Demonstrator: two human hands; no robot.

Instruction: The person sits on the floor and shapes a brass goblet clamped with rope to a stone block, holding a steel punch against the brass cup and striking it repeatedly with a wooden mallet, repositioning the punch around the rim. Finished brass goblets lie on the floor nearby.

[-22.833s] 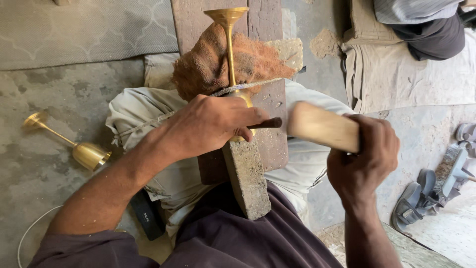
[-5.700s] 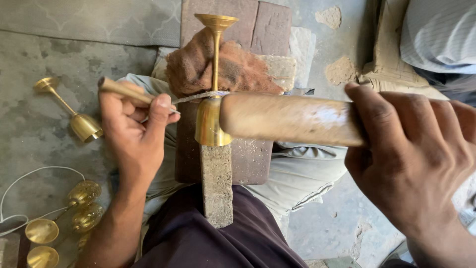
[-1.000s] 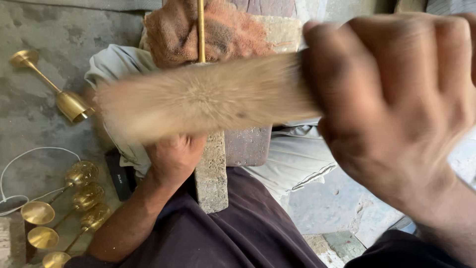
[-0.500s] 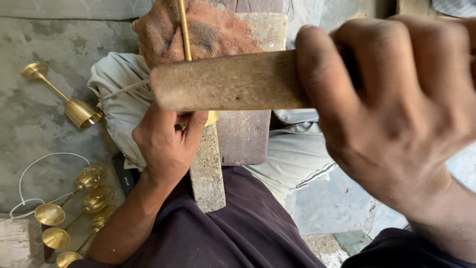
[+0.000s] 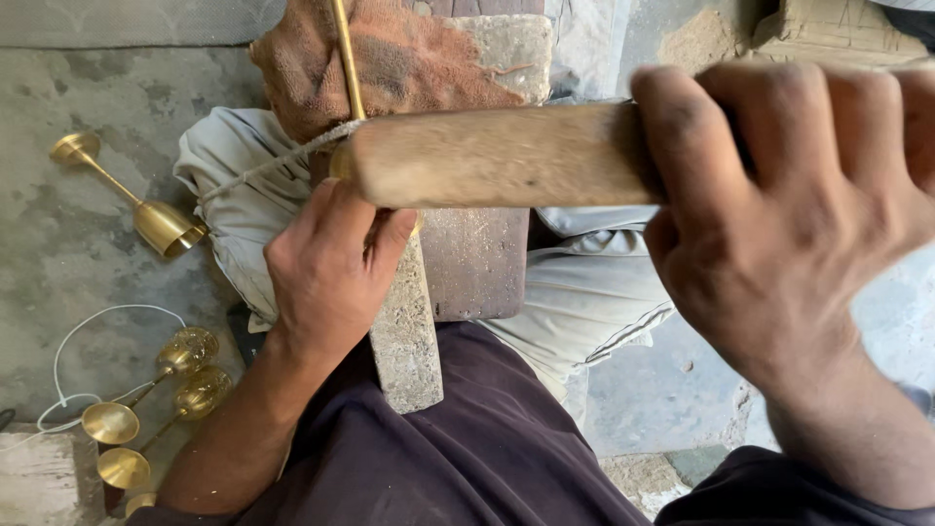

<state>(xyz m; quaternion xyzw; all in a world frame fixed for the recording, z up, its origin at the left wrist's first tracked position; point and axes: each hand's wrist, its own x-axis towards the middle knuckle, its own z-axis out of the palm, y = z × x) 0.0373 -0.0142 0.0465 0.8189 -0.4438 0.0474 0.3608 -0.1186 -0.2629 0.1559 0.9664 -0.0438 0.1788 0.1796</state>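
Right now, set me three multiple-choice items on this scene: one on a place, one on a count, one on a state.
1. Where does the lone brass goblet lie?
A. On the floor, on the left hand's side
B. On the rust-coloured cloth
C. In the right hand

2. How many patterned goblets lie side by side at lower left?
A. One
B. Two
C. Five

3. What is the right hand doing?
A. Resting flat and open
B. Gripping the wooden handle
C. Holding a white cord

Answers:
1 A, it lies on the concrete floor beyond the left hand.
2 B, two textured bowls lie side by side with their stems pointing down-left.
3 B, its fingers wrap the wooden handle, which crosses the picture above the stone block.
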